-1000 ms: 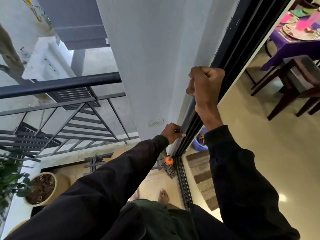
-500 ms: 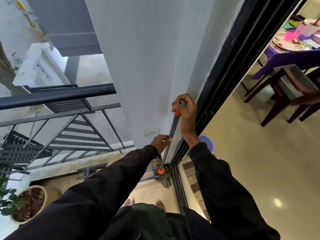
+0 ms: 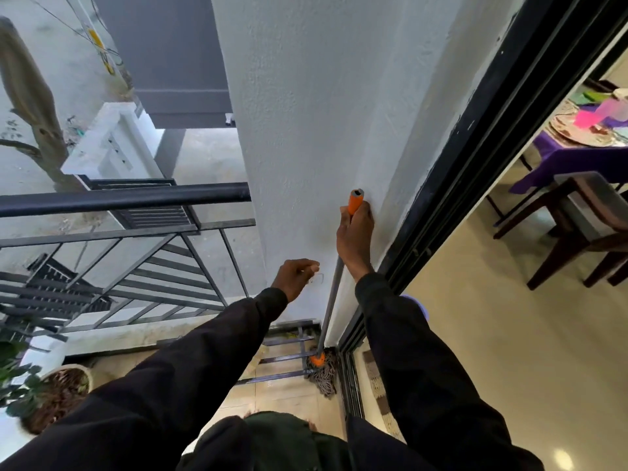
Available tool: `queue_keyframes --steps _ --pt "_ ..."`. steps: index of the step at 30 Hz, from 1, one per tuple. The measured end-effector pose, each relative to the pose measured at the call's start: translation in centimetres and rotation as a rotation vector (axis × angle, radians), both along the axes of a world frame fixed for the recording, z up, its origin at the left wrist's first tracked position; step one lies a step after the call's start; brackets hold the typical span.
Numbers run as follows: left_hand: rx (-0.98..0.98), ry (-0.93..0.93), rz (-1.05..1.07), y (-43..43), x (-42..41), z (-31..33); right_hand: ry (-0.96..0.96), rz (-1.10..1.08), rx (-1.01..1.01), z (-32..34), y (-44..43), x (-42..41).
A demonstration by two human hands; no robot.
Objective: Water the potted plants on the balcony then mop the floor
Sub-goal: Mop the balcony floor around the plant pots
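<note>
On the balcony, against the white wall [image 3: 323,113], a mop [image 3: 334,290] is stood almost upright. Its grey shaft is leaned along the wall's corner and its stringy head [image 3: 323,368] is rested on the tiled floor [image 3: 282,396], just beside the black door frame [image 3: 475,158]. The orange grip at the top of the shaft is grasped by the right hand [image 3: 355,232], with the fingers wrapped round it. So high a hold is judged to suit lifting the mop out of its corner and bringing it over the tiles. The left hand [image 3: 295,278] is held apart from the shaft, close to the wall, with its fingers curled and nothing seen in them. It is probably placed there to take the shaft lower down. A potted plant [image 3: 64,396] is set at the lower left by the railing [image 3: 119,200], well apart from the mop. No watering vessel is seen, so the mopping step is judged to be in hand. Counted, there are one mop, one pot in plain view and two hands. Indoors, one desk under a purple cloth [image 3: 571,158] and one chair [image 3: 577,215] are fully seen, with part of another at the frame's edge.
</note>
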State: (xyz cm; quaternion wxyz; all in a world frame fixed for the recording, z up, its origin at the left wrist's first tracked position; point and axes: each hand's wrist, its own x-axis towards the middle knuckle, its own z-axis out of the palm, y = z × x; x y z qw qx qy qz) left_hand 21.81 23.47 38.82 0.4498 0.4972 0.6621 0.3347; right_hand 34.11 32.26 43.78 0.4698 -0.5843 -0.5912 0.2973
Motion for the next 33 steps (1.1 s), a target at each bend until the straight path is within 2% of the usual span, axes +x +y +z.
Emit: queue_keyframes --steps 5,16,20,25,33 --pt "0.024 -0.094 0.102 0.0 -1.7 0.7 -0.123 -0.081 -0.115 0.9 1.9 -1.3" --pt "0.070 -0.072 0.067 -0.5 -2.1 2.7 -0.272 0.020 -0.427 3.9 5.2 -1.9" --pt "0.063 -0.075 0.091 -0.6 -2.6 2.7 -0.241 0.002 -0.488 4.9 5.7 -2.2" --pt "0.058 -0.074 0.110 -1.0 -3.0 2.6 -0.115 -0.052 -0.460 3.9 4.6 -2.3" --pt "0.082 -0.064 0.111 -1.0 -4.2 2.6 -0.068 -0.068 -0.445 2.9 1.7 -2.1"
